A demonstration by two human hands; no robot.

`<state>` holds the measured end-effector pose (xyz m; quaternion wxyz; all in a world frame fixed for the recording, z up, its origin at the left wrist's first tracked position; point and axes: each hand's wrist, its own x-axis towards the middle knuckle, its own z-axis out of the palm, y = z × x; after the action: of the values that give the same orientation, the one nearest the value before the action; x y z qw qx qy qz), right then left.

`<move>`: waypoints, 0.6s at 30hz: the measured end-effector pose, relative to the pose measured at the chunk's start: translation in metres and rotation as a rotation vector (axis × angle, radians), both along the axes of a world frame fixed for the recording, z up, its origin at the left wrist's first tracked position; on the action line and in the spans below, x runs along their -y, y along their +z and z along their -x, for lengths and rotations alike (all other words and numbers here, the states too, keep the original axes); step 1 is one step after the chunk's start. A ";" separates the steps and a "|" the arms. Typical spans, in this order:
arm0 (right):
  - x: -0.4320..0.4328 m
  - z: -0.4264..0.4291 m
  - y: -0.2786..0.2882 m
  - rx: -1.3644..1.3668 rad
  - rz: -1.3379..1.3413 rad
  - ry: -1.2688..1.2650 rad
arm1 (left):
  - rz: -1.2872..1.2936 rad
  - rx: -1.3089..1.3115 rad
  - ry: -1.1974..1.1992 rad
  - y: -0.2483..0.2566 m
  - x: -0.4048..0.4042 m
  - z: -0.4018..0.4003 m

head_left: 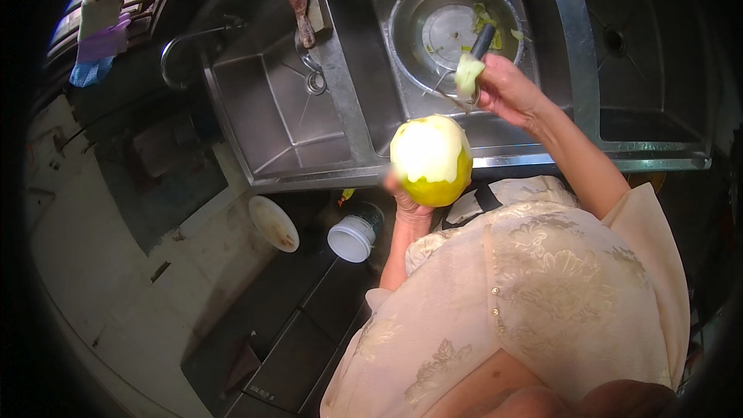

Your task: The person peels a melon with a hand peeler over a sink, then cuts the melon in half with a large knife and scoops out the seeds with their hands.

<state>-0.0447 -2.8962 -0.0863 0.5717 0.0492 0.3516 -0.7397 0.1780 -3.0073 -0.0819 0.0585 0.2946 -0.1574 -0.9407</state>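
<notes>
My left hand [411, 207] cups a large round fruit [441, 183] from below, in front of the middle sink's edge. Its upper part is peeled to pale flesh, glaring in the light; yellow-green skin remains lower down. To the upper right, my right hand [506, 88] holds a peeler [482, 42] with a dark handle, apart from the fruit. A pale strip of peel [468, 74] hangs on the tool and hides part of it. Beneath that hand, a round metal basin [409, 64] sits in the middle sink. Green peelings [483, 14] lie inside the basin.
Steel sink bowls lie to the left [261, 110] and right [633, 81]. A brown-handled scraper [302, 14] rests on the left divider, near a curved faucet [168, 61]. Below the left sink are a white bucket [351, 239] and a stained oval dish [273, 223].
</notes>
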 end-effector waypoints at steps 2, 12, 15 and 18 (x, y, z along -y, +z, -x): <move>0.000 -0.006 0.013 0.058 0.067 0.097 | 0.108 0.064 0.026 -0.010 0.006 -0.009; -0.008 0.001 -0.025 0.099 -0.126 0.075 | -0.042 -0.225 -0.132 -0.019 0.022 -0.033; -0.014 0.001 -0.015 0.181 -0.087 0.072 | 0.030 -0.193 -0.160 0.014 0.021 -0.008; -0.009 -0.004 0.015 0.157 0.043 0.232 | 0.165 -0.084 -0.185 0.038 0.022 0.013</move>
<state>-0.0404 -2.8874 -0.0711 0.6800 0.0537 0.2934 -0.6698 0.1648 -3.0289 -0.0435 0.0020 0.2333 -0.2580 -0.9375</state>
